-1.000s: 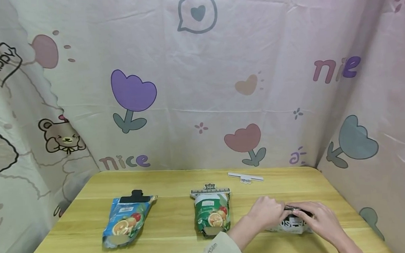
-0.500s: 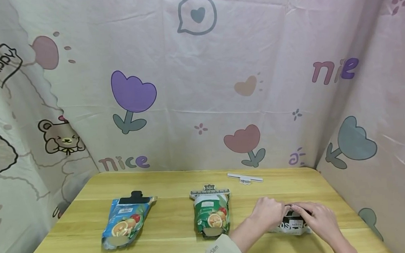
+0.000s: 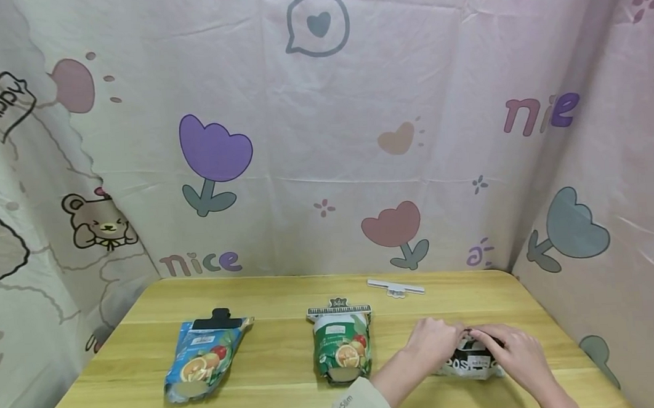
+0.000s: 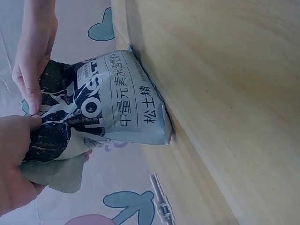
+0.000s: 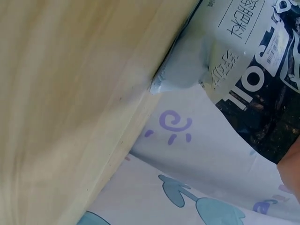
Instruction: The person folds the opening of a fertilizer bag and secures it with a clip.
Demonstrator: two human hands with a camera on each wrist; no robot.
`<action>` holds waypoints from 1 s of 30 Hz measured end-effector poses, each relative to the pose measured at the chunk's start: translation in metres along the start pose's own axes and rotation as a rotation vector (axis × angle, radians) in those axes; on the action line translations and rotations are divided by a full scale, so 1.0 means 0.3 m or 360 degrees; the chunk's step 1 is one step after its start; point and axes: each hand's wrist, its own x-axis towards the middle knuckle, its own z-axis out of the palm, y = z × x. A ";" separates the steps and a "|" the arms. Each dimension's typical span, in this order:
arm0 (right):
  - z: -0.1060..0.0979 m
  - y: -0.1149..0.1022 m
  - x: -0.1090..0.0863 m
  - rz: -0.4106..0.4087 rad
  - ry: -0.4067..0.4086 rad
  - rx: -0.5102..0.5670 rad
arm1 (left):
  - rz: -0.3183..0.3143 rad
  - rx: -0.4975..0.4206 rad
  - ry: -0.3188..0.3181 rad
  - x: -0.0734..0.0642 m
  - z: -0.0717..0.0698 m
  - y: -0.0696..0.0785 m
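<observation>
A black-and-silver printed fertilizer bag (image 3: 471, 369) stands upright at the right of the table. My left hand (image 3: 433, 344) grips its top at the left corner, and my right hand (image 3: 515, 354) pinches the top from the right side. In the left wrist view the hands' fingertips meet at the upper edge of the bag (image 4: 126, 101), with part of the bag's mouth folded within the left hand. The right wrist view shows the bag's lower corner (image 5: 187, 70) on the wood; only a bit of the right hand (image 5: 290, 171) appears there.
A white sealing clip (image 3: 396, 287) lies behind the bag. A green bag (image 3: 342, 348) with a piano-patterned clip (image 3: 339, 309) stands mid-table. To the left is a blue bag (image 3: 204, 358) with a black clip (image 3: 218, 320). Printed curtains surround the table (image 3: 279, 354).
My right hand has shifted slightly left, its fingertips closer to the left hand at the bag's top. More of the bag's dark front shows. Everything else on the table stays put.
</observation>
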 end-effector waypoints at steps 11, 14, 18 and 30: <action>-0.013 0.024 -0.008 -0.0197 0.0152 0.0121 | -0.0015 -0.0180 0.0031 -0.011 0.003 -0.012; -0.009 0.023 -0.006 -0.0169 0.0171 0.0079 | -0.0020 -0.0152 0.0023 -0.012 0.000 -0.013; -0.010 0.039 -0.009 -0.0155 0.0133 0.0179 | -0.0038 -0.0198 -0.0027 -0.013 -0.002 -0.015; -0.046 0.070 -0.021 -0.0076 0.0200 0.0125 | -0.0115 -0.0368 -0.0049 -0.023 0.003 -0.014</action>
